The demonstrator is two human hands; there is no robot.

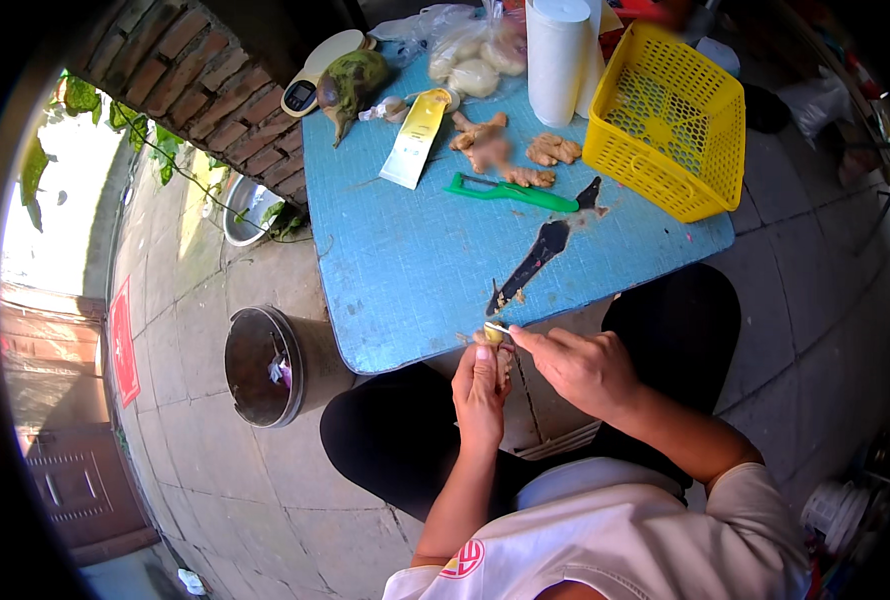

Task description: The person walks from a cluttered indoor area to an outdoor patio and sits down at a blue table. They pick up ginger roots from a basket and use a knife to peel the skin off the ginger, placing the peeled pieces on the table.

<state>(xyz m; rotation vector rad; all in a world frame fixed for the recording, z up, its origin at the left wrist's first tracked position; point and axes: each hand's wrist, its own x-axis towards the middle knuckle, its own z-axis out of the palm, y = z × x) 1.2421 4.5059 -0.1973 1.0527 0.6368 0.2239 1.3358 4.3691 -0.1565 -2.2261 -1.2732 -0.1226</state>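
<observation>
My left hand (481,394) grips a piece of ginger (502,360) just off the near edge of the blue table; a yellow peeled patch shows at its top. My right hand (587,367) holds a small pale tool (498,328), its kind unclear, with the tip against that patch. Bits of peel lie on the table by a dark worn patch. Farther back is a green peeler (520,193), with unpeeled ginger root (484,146) and a smaller ginger piece (552,149) behind it.
A yellow plastic basket (659,169) stands at the table's back right, beside a paper roll (557,67). Behind are bagged pale round items (475,75), a green-brown vegetable (351,79), a kitchen scale (300,96) and a yellow-white packet (415,142). A bucket (291,367) stands left of the table.
</observation>
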